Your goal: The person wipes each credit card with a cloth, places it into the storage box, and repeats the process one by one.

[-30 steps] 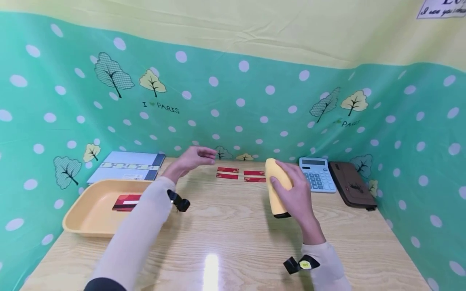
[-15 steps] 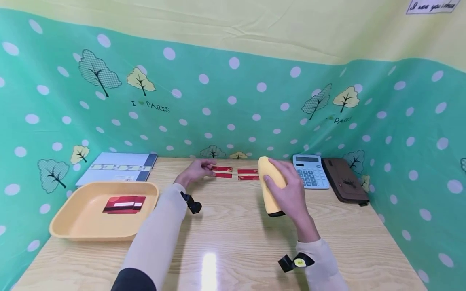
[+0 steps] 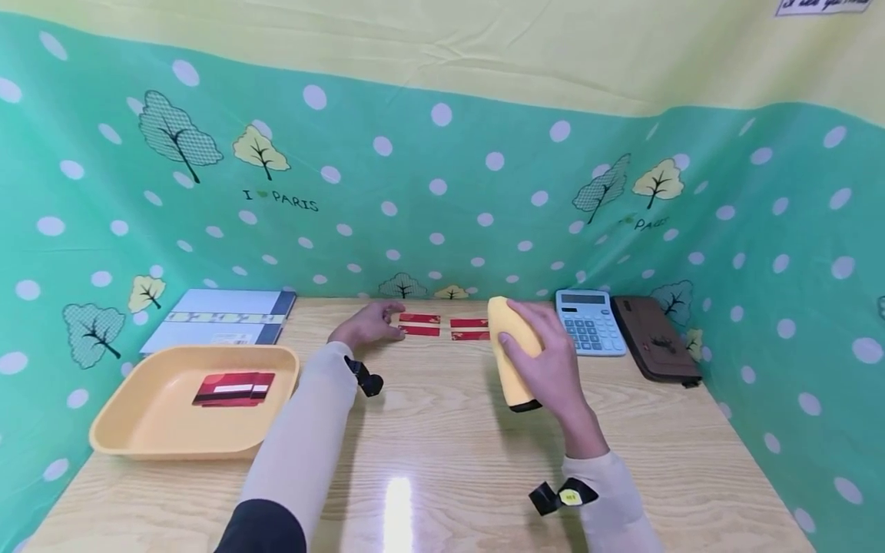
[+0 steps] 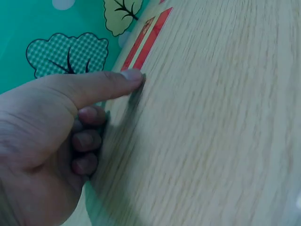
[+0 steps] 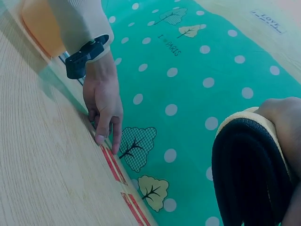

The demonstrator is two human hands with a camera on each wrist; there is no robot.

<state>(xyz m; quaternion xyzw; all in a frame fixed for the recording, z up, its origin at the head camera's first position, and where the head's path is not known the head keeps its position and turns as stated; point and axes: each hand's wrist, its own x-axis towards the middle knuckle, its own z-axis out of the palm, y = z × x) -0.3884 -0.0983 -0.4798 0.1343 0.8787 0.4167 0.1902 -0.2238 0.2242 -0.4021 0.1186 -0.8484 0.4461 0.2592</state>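
Observation:
My left hand (image 3: pixel 369 324) is at the left end of a flat red piece with a pale middle band (image 3: pixel 419 331) on the table. Its thumb and forefinger stand apart at that end. In the left wrist view the thumb (image 4: pixel 110 84) stretches to the near end of the red strips (image 4: pixel 153 40), with the other fingers curled. A matching red piece (image 3: pixel 470 336) lies to the right. My right hand (image 3: pixel 553 365) grips a long yellow thing (image 3: pixel 510 361) above the table. In the right wrist view its end shows a dark, layered inside (image 5: pixel 244 174).
A yellow tray (image 3: pixel 152 438) with red cards (image 3: pixel 233 389) stands at the left, before a blue-grey folder (image 3: pixel 221 315). At the back right lie a blue calculator (image 3: pixel 590 322) and a brown zipped case (image 3: pixel 655 342). A green curtain (image 3: pixel 415 192) closes off the back.
My left hand has come down and forward to the left end of the red piece, opening the tray to view. The right hand keeps its grip; the head view has turned slightly right.

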